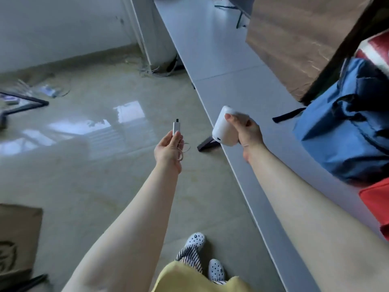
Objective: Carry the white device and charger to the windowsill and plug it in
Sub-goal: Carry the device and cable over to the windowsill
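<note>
My right hand point(248, 131) grips a white rounded device point(224, 128), held just over the near edge of the long pale windowsill point(237, 89). A small port shows on the device's lower end. My left hand point(168, 149) is out over the floor and pinches a slim white charger plug point(176, 127) with a dark tip pointing up. A thin coiled cable point(185, 149) hangs from that hand. The two hands are apart, with the plug to the left of the device.
A blue bag point(345, 131) and a red item point(376, 199) lie on the sill at the right. A dark bracket point(207, 144) sits under the sill edge. Loose cables point(155, 69) lie on the floor by the far wall, a brown bag point(16, 234) at lower left.
</note>
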A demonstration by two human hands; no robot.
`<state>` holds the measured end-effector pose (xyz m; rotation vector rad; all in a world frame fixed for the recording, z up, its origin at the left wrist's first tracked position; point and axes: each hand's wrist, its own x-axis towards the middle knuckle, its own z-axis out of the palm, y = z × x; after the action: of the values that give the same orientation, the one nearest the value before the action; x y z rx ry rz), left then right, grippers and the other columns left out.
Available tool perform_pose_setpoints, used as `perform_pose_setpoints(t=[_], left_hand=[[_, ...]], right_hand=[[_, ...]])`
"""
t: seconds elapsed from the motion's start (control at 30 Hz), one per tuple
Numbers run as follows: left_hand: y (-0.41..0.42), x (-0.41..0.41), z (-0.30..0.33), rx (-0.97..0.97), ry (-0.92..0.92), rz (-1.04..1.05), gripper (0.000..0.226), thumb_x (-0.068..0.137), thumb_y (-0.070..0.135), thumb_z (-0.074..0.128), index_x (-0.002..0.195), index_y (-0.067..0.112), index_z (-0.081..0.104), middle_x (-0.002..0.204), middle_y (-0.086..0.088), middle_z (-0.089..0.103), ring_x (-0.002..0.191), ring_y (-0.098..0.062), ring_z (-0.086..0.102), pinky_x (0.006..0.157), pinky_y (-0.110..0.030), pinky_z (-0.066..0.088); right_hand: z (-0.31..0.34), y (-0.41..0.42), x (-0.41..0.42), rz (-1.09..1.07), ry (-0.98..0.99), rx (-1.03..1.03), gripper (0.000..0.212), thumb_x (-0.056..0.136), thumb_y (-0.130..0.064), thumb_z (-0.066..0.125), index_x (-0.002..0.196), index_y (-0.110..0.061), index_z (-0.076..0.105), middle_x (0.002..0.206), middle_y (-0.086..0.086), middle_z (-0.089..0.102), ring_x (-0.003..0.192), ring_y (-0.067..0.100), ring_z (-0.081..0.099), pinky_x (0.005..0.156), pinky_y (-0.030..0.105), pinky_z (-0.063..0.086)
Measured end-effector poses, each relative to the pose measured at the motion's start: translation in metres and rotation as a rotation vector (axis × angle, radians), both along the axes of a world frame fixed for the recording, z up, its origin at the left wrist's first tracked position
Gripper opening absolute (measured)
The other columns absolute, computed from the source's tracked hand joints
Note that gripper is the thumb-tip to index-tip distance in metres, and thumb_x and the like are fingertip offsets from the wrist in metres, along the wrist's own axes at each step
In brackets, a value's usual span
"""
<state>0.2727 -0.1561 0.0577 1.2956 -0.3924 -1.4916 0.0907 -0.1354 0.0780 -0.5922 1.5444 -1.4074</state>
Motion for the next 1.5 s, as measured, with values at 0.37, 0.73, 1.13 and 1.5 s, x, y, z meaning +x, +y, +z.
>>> perform_pose_setpoints(t=[0.37,0.73,1.13,1.5], left_hand=[[0.004,0.118,0.019,-0.057,0.061,0.335,0.019,0.085,0.003,0.065,0.103,0.006,0.061,0.076,-0.008,0.06,0.066,-0.015,0.056,0.053,-0.014,0.048],[-0.09,0.199,0.015,0.011,0.088,0.386,0.031,0.082,0.009,0.07,0.112,0.007,0.062,0.078,-0.009,0.062,0.066,-0.016,0.058,0.039,-0.011,0.042],[-0.232,0.275,0.022,0.028,0.1,0.305,0.032,0.082,0.007,0.07,0.112,0.004,0.062,0.079,-0.008,0.063,0.067,-0.016,0.06,0.048,-0.014,0.05],[-0.35,0.319,0.002,0.068,0.067,0.331,0.024,0.082,0.005,0.069,0.104,0.005,0.06,0.074,-0.009,0.061,0.063,-0.016,0.058,0.061,-0.019,0.051]], right_hand=[[0.014,-0.046,0.12,0.283,-0.028,0.046,0.025,0.074,-0.033,0.078,0.091,-0.024,0.062,0.092,-0.001,0.062,0.088,0.021,0.056,0.077,0.034,0.046],[0.012,-0.136,0.206,0.346,0.023,0.09,0.036,0.075,-0.034,0.077,0.103,-0.019,0.062,0.094,0.002,0.063,0.083,0.019,0.058,0.072,0.033,0.049],[0.017,-0.27,0.277,0.288,0.01,0.148,0.037,0.076,-0.039,0.075,0.103,-0.018,0.059,0.088,-0.003,0.06,0.075,0.013,0.056,0.077,0.034,0.05],[-0.001,-0.403,0.32,0.36,-0.008,0.224,0.047,0.073,-0.042,0.076,0.107,-0.017,0.056,0.097,0.001,0.062,0.093,0.022,0.058,0.089,0.04,0.052]])
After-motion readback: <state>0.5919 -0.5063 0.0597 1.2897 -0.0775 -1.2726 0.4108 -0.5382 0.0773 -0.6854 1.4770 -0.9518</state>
